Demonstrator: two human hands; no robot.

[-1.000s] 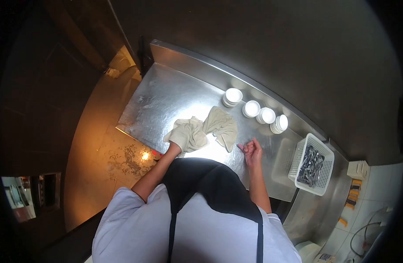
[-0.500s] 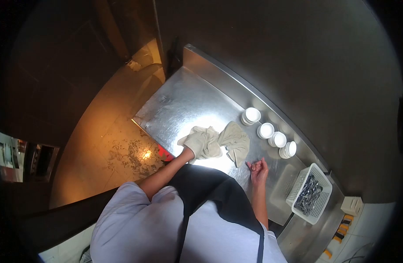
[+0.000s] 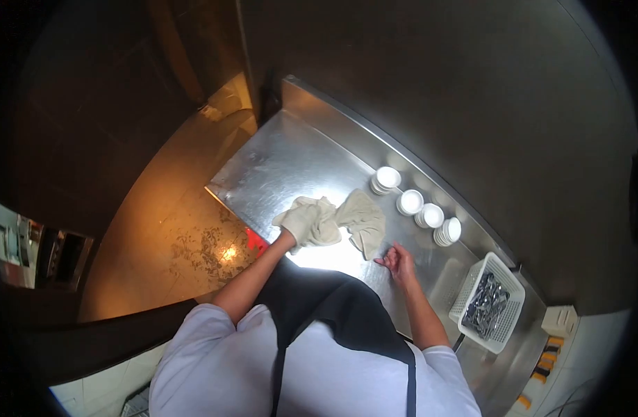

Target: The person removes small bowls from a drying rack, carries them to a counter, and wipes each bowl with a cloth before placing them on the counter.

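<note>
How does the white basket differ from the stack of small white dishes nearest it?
The basket is roughly rectangular; the dish stack is round. The basket has perforated walls; the dishes look solid. The basket holds heaped metal utensils; the top dish looks empty. Both are white.

We see a counter (image 3: 263,156) of metal, like stainless steel, smooth and quite glossy, with a strong white glare. The two towels (image 3: 322,224) (image 3: 362,221) are of soft cloth, matt and wrinkled. The small white bowls (image 3: 410,202) look like glazed ceramic, smooth. The perforated basket (image 3: 463,293) seems to be plastic; the cutlery (image 3: 487,306) inside is shiny metal. Our apron (image 3: 308,288) and our shirt (image 3: 346,375) are matt fabric. The floor (image 3: 152,243) reflects light glossily.
</note>
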